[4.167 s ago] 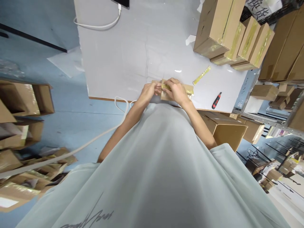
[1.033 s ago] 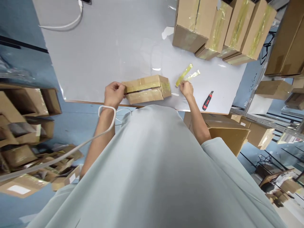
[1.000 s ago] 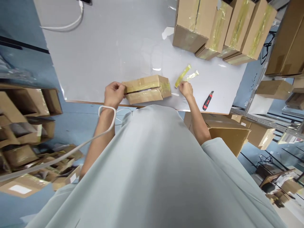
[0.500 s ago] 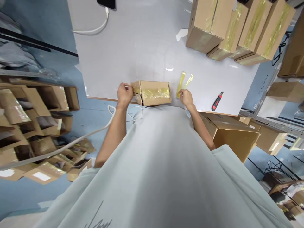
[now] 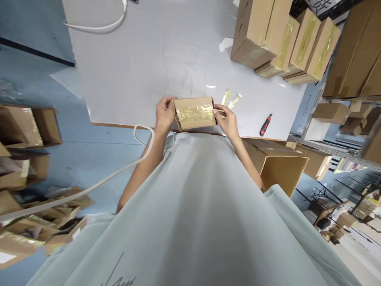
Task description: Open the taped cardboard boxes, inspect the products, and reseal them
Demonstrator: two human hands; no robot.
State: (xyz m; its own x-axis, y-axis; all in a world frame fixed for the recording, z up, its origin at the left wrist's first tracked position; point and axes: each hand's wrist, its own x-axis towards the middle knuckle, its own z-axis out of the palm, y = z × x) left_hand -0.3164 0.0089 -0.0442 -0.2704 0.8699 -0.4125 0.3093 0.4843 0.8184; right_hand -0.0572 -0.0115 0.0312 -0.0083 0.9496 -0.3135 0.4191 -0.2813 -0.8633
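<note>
A small cardboard box (image 5: 195, 114) with shiny yellowish tape along its top lies at the table's near edge, between my hands. My left hand (image 5: 165, 115) grips its left end, fingers closed at the upper corner. At the right end, my right hand (image 5: 226, 120) has its thumb and fingers closed around the box's edge. Two strips of yellow tape (image 5: 235, 101) lie on the table just beyond my right hand. Farther right rests a red and black cutter knife (image 5: 266, 125).
Several taped cardboard boxes (image 5: 253, 35) stand at the back right of the grey table (image 5: 125, 79). A large open carton (image 5: 282, 171) sits below the table's right edge. A white cable (image 5: 101, 182) crosses in front of my left arm. Open boxes (image 5: 24, 127) fill the left side.
My right hand has left the yellow tape strip and moved left to the box. The left end of the box is now closer to flat, and my left hand has shifted right along it.
</note>
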